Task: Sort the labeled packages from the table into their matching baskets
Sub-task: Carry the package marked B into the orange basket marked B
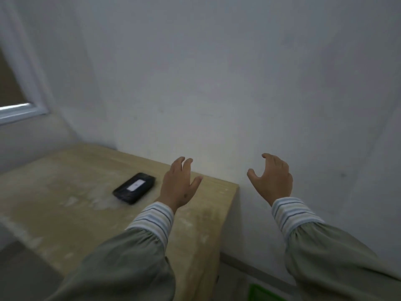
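Here, one black package (134, 188) – table (65, 181), two empty hands (181, 184) (272, 181).

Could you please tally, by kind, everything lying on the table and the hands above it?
Black package with a white label, lying on the table: 1
Hands, both empty: 2 (left hand, right hand)
Total: 3
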